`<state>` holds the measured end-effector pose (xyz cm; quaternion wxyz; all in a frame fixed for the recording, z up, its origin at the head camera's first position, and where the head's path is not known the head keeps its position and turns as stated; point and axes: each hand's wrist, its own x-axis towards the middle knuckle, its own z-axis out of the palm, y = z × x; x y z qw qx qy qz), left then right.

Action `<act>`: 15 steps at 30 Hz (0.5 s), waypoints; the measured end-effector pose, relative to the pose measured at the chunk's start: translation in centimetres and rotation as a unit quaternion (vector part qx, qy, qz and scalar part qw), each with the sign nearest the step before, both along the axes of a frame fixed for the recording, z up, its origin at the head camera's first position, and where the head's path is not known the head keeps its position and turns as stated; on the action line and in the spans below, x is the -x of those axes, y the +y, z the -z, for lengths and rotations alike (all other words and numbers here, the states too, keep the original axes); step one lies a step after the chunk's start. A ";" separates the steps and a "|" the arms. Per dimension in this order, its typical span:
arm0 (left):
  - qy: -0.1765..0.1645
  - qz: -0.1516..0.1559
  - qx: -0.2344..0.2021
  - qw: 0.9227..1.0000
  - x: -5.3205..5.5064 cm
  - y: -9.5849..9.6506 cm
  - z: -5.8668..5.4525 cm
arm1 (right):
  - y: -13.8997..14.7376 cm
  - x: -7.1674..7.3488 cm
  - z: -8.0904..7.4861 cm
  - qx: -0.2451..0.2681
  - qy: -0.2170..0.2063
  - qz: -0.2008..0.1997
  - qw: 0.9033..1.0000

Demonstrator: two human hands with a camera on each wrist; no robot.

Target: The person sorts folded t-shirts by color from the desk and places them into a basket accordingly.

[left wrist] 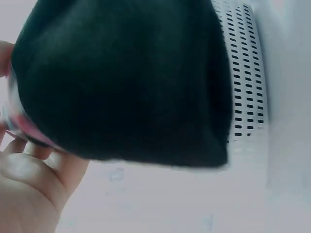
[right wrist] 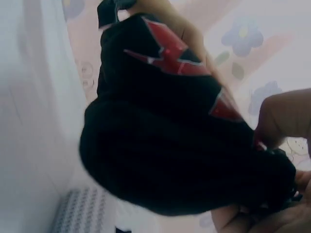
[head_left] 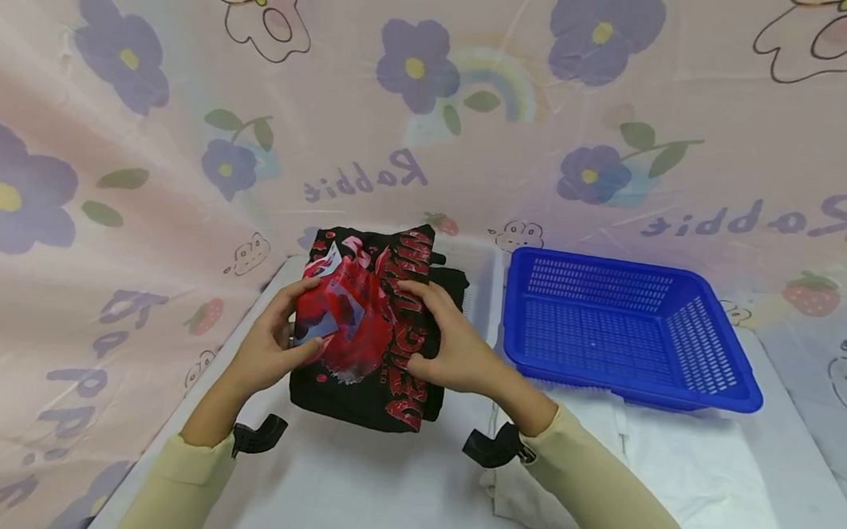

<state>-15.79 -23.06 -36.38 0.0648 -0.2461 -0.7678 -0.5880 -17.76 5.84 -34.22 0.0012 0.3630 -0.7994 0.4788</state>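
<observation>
A folded black T-shirt (head_left: pixel 353 373) with a red graphic and red lettering is held up above the white table. My left hand (head_left: pixel 276 337) grips its left edge, thumb on the printed front. On the other side, my right hand (head_left: pixel 458 346) holds the lettered edge, with thumb and fingers over the front. The left wrist view shows the shirt's dark underside (left wrist: pixel 121 87), with part of the left hand (left wrist: pixel 34 184) beside it. Dark bunched fabric (right wrist: pixel 160 150) fills most of the right wrist view.
Behind the shirt stands a white perforated basket (head_left: pixel 492 292), with more black cloth (head_left: pixel 453 282) at it. A blue plastic basket (head_left: pixel 571 328) sits to the right. White garments (head_left: pixel 692 478) and an off-white folded one (head_left: pixel 537 498) lie in front of it. Patterned sheeting (head_left: pixel 487 156) surrounds the table.
</observation>
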 end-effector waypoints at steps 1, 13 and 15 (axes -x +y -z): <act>0.003 -0.002 0.002 1.000 0.2 0.1 -0.1 | 0.2 0.3 -0.2 -0.003 0.004 -0.002 1.000; 0.009 0.013 -0.001 1.000 3.2 1.7 -2.2 | 2.3 3.7 -2.2 -0.024 0.038 -0.006 0.999; 0.007 0.012 -0.001 1.000 3.8 1.9 -2.4 | 2.5 4.0 -2.5 -0.025 0.031 -0.002 0.999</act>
